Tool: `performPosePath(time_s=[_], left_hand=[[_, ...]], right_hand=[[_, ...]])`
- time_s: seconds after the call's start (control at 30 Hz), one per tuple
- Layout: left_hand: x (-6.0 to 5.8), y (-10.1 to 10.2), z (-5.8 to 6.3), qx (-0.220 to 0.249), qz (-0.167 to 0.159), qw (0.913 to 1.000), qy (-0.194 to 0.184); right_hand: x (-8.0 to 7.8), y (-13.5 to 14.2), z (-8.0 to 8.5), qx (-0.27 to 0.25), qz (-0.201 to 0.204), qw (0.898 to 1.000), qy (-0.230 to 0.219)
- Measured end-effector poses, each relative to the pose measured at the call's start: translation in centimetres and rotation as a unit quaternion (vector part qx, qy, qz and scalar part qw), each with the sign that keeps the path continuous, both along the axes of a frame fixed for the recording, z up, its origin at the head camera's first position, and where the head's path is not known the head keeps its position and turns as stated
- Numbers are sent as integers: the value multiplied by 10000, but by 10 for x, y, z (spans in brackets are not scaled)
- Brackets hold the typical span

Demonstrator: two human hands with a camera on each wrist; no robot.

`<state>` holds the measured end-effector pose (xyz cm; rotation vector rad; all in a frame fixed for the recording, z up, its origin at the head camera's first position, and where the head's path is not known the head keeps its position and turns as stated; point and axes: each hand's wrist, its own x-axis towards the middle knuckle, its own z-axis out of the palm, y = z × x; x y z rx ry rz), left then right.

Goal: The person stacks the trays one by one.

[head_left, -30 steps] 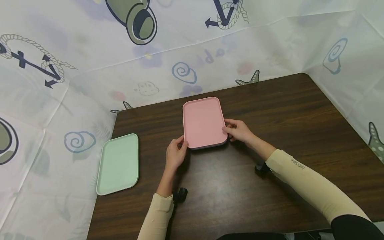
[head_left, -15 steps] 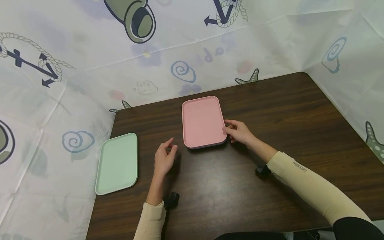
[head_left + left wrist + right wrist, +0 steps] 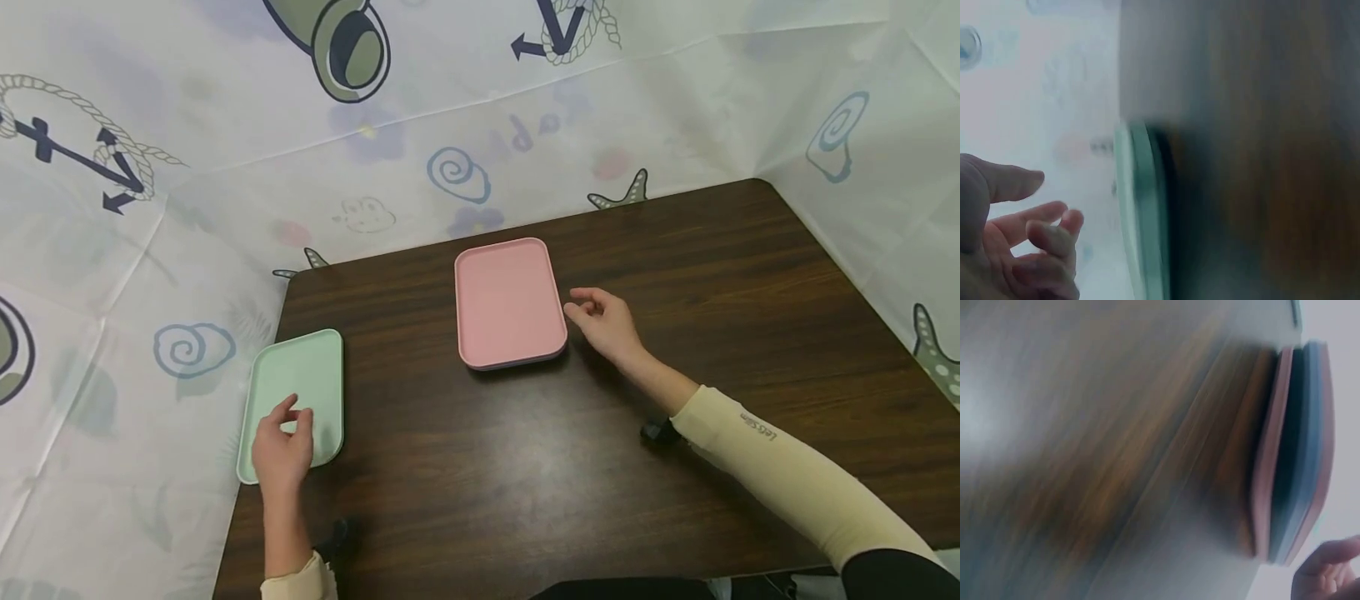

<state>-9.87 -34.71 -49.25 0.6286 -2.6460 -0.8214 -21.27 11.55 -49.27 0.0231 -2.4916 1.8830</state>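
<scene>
A pink tray (image 3: 511,302) tops a stack near the back middle of the table. In the right wrist view the stack's side shows a blue-grey tray (image 3: 1307,450) under the top one and another pink edge (image 3: 1269,462) at the bottom. My right hand (image 3: 607,325) is just right of the stack, its fingers loosely bent and holding nothing. A light green tray (image 3: 318,367) lies at the table's left edge. Over its lower part hovers my left hand (image 3: 283,446), thumb and fingers apart with nothing between them. The left wrist view shows that hand raised above the green tray's rim (image 3: 1144,206).
The dark wood table (image 3: 480,467) has its back and left edges against a white printed curtain (image 3: 240,167). A small black camera (image 3: 658,432) is strapped under the right wrist. Bare tabletop lies between the green tray and the stack.
My left hand has let go of the pink tray stack and moved left and down to the green tray. My right hand has come off the stack's right edge.
</scene>
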Motion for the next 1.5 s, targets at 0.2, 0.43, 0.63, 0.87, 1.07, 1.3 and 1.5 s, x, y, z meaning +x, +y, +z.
performPosePath(time_s=[0.2,0.43,0.63,0.87,1.07,1.3,1.5], left_hand=[[30,-45,1,-815,1234,9885,-306],[41,-76,2,-1127,1620,9758,-946],[43,-81,0,-896,1379,9702,-1777],[48,-88,-5,-619,1019,9723,-2012],[45,-95,-8,-510,745,9755,-2004],[42,-94,-11,-470,636,9795,-1852],[50,-84,-9,-222,361,9853,-1652]], right_hand=[[24,-44,11,-302,618,9940,848],[62,-116,9,-442,2416,9688,327],[79,-178,-2,-1185,3262,9304,-1182],[80,-228,-18,-1782,3577,8919,-2117],[77,-249,-15,-1693,3827,8737,-2480],[73,-257,-12,-1629,3908,8612,-2812],[74,-259,-20,-1762,3795,8605,-2906]])
